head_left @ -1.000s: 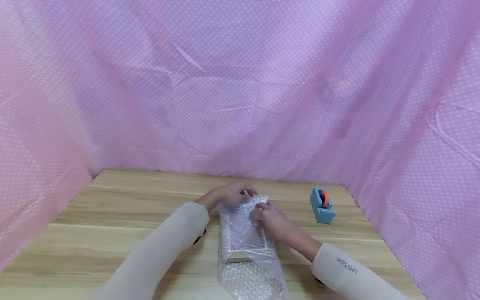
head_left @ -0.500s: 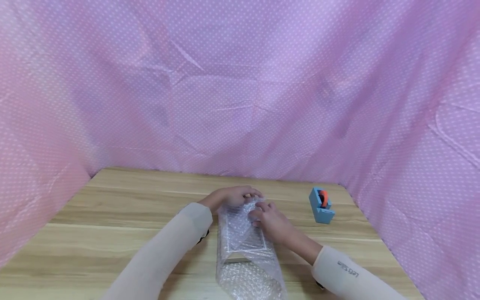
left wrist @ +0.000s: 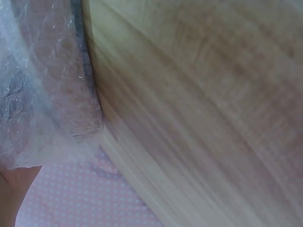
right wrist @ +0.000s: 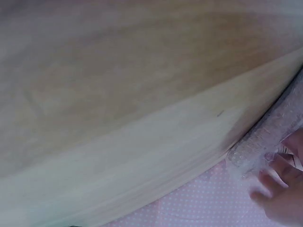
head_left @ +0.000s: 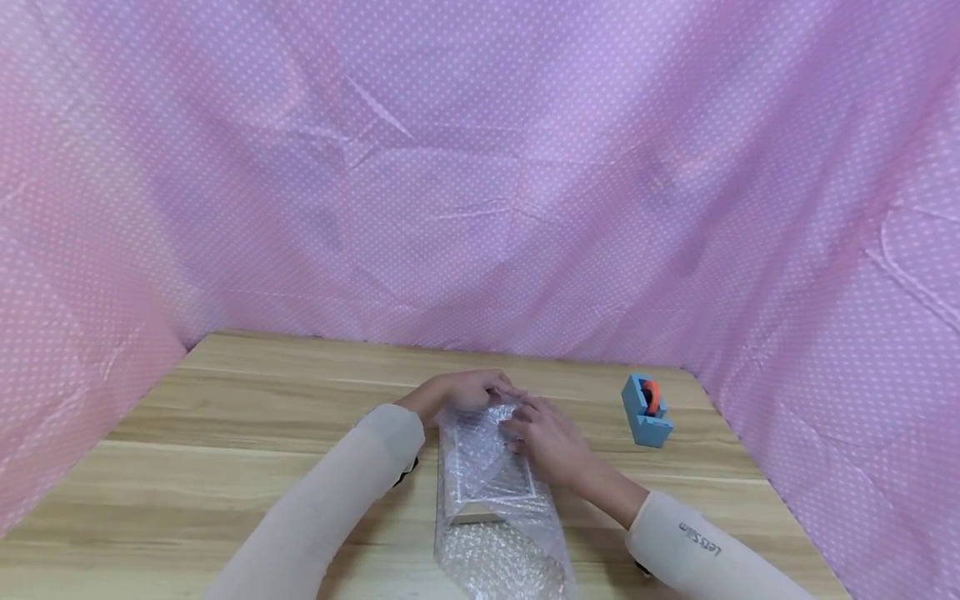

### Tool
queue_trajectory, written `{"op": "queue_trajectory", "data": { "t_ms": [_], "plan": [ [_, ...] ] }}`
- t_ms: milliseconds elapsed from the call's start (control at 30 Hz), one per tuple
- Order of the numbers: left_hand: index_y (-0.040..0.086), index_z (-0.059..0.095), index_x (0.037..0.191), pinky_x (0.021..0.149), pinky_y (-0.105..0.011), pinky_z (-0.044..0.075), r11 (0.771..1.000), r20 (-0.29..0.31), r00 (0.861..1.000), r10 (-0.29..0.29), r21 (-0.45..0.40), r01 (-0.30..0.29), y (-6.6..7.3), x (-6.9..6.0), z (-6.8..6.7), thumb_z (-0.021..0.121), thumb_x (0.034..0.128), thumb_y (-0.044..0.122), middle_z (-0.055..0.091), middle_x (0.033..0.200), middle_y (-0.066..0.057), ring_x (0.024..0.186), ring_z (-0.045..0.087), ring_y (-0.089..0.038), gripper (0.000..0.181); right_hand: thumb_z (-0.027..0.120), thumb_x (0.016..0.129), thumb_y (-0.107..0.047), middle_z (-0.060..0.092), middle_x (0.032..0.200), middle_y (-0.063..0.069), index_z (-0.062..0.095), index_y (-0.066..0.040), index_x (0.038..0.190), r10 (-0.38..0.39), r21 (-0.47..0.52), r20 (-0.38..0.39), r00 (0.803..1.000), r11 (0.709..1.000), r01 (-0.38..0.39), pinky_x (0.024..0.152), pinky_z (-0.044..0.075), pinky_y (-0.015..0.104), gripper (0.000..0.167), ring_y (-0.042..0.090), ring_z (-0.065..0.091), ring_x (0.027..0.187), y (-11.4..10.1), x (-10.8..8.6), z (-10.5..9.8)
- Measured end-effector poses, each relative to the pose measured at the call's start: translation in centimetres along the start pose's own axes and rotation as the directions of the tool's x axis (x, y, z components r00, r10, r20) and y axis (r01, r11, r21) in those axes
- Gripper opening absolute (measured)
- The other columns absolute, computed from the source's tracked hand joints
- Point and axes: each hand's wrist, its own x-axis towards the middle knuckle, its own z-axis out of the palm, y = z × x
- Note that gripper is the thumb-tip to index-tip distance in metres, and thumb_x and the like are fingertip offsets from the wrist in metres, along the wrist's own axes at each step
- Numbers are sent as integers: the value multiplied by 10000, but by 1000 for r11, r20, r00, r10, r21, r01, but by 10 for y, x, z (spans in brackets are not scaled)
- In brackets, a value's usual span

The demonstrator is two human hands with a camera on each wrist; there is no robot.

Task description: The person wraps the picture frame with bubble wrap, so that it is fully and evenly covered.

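A pale-edged rectangular frame or flat box [head_left: 491,496] lies under clear bubble wrap [head_left: 504,567] in the middle of the table. At its far end is my left hand [head_left: 471,390], fingers reaching right across the top edge of the wrap. My right hand [head_left: 553,446] rests on the wrap's upper right, its fingertips close to those of the left. In the right wrist view the right hand's fingers [right wrist: 279,172] are spread and slightly bent over the wrapped end. In the left wrist view the wrap [left wrist: 52,85] covers most of the left hand.
A blue tape dispenser [head_left: 647,410] with an orange roll stands at the back right of the wooden table [head_left: 285,417]. Pink dotted cloth [head_left: 480,208] hangs behind and on both sides. A loose length of bubble wrap extends toward the near edge.
My left hand's fingers have moved a little to the right, toward the right hand's fingertips. The upright wrap corner between the hands now lies lower. The right hand has barely shifted.
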Motion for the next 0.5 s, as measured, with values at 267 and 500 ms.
{"op": "queue_trajectory", "data": {
  "t_ms": [267, 500],
  "plan": [
    [131, 638, 1396, 1075, -421, 481, 1000, -77, 997, 11, -23, -13, -5, -13, -3, 572, 1022, 40, 637, 1360, -68, 1231, 599, -264, 390, 794, 882, -194, 678, 1094, 96, 756, -114, 1142, 10, 80, 43, 999, 997, -13, 877, 571, 425, 274, 262, 653, 1009, -2, 2, 0],
    [34, 700, 1254, 1010, -415, 523, 997, -154, 986, -58, -56, 50, -19, -42, -10, 564, 1038, 62, 698, 1229, -81, 1162, 623, -259, 257, 794, 881, -173, 650, 1079, 102, 727, -100, 1109, 20, 94, 42, 999, 995, -24, 848, 571, 423, 249, 266, 640, 984, -3, 3, -2]
  ]
}}
